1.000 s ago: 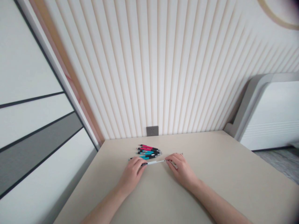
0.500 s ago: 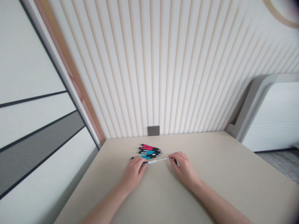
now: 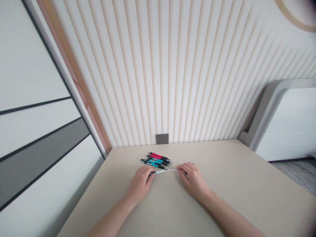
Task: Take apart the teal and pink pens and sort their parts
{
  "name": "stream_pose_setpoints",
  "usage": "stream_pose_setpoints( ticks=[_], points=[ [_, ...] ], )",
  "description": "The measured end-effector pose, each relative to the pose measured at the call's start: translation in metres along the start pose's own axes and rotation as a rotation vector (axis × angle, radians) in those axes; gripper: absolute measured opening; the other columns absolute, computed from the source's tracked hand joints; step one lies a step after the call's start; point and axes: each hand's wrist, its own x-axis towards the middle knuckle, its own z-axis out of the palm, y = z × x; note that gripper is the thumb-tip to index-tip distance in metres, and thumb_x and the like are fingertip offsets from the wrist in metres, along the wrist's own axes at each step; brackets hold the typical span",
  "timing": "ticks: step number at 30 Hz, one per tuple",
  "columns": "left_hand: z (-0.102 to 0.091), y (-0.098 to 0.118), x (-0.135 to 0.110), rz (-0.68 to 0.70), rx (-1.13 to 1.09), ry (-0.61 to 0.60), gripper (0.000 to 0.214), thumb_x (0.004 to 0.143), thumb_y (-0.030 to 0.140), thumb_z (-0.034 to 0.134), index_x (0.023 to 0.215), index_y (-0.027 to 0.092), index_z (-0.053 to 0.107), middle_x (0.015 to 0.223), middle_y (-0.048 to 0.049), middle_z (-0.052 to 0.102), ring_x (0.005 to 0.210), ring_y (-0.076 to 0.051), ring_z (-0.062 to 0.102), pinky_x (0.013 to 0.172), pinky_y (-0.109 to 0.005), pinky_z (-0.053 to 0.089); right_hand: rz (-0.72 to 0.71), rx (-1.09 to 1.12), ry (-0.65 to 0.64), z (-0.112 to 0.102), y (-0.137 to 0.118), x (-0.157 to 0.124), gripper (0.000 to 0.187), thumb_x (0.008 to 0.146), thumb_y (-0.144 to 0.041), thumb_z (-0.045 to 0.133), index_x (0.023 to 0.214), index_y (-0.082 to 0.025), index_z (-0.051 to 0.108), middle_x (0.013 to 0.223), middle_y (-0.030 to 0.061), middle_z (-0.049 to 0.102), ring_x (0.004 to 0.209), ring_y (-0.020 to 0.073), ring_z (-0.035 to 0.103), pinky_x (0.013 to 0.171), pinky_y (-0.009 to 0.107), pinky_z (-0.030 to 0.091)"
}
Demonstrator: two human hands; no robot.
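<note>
Pinching w/ both: L hand (image 3: pixel 142 178) on dark end of white pen (image 3: pixel 160 171), R hand (image 3: pixel 190 174) on tip of thin rod (image 3: pixel 171 170) sticking out, dark pc (image 3: pixel 185 172) by R palm. Pen's btwn hands over tbl (image 3: pixel 168 204), just this side of red & blue pens (image 3: pixel 157 160).

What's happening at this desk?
A person has a pen part in both hands. The left hand holds a black-and-white pen barrel; a thin white rod spans from it to the fingertips of the right hand. Something dark also shows in the right hand, too small to identify. Red and teal pens lie loosely piled on the table, just beyond the hands.
</note>
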Motion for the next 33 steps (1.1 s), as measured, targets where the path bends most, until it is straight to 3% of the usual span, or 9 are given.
stream_pose_setpoints(
  ticks=[9, 17, 24, 28, 33],
  points=[
    [-0.005, 0.011, 0.001, 0.065, 0.038, 0.001, 0.010, 0.095, 0.023, 0.050, 0.097, 0.022, 0.060, 0.092, -0.0048, 0.065, 0.090, -0.022, 0.060, 0.083, -0.037, 0.048, -0.134, 0.061, -0.106, -0.003, -0.013, -0.002, 0.023, 0.097, -0.026, 0.044, 0.104, -0.023, 0.066, 0.094, 0.0065, 0.069, 0.090, 0.0211, 0.060, 0.083, 0.036, 0.047],
    [-0.007, 0.007, 0.001, -0.012, 0.030, 0.197, 0.013, 0.095, 0.027, 0.049, 0.100, 0.021, 0.059, 0.094, -0.0055, 0.065, 0.092, -0.022, 0.061, 0.085, -0.038, 0.047, -0.010, -0.108, 0.033, -0.003, -0.004, -0.001, 0.032, 0.096, -0.031, 0.043, 0.124, -0.023, 0.057, 0.114, 0.0108, 0.062, 0.106, 0.0247, 0.056, 0.094, 0.042, 0.045],
    [-0.008, 0.007, 0.000, -0.026, 0.041, 0.322, 0.010, 0.095, 0.025, 0.050, 0.099, 0.020, 0.058, 0.095, -0.0054, 0.064, 0.093, -0.022, 0.059, 0.086, -0.039, 0.044, 0.040, -0.303, -0.175, 0.029, -0.026, 0.036, 0.056, 0.085, -0.034, 0.060, 0.138, -0.024, 0.044, 0.141, 0.0142, 0.044, 0.129, 0.0296, 0.040, 0.103, 0.042, 0.035],
    [-0.007, 0.008, -0.002, -0.032, 0.034, 0.313, 0.009, 0.094, 0.024, 0.049, 0.097, 0.020, 0.058, 0.095, -0.0057, 0.065, 0.093, -0.023, 0.059, 0.086, -0.040, 0.043, 0.083, -0.370, -0.354, 0.047, -0.036, 0.066, 0.042, 0.088, -0.031, 0.057, 0.130, -0.029, 0.053, 0.124, 0.0089, 0.058, 0.115, 0.0262, 0.053, 0.094, 0.038, 0.040],
    [-0.008, 0.012, -0.003, -0.040, 0.028, 0.285, 0.010, 0.094, 0.023, 0.049, 0.096, 0.021, 0.059, 0.093, -0.0057, 0.065, 0.093, -0.023, 0.059, 0.086, -0.040, 0.044, 0.068, -0.466, -0.357, 0.059, -0.033, 0.075, 0.035, 0.095, -0.033, 0.048, 0.129, -0.032, 0.053, 0.117, 0.0095, 0.060, 0.108, 0.0262, 0.056, 0.085, 0.035, 0.043]
  ],
)
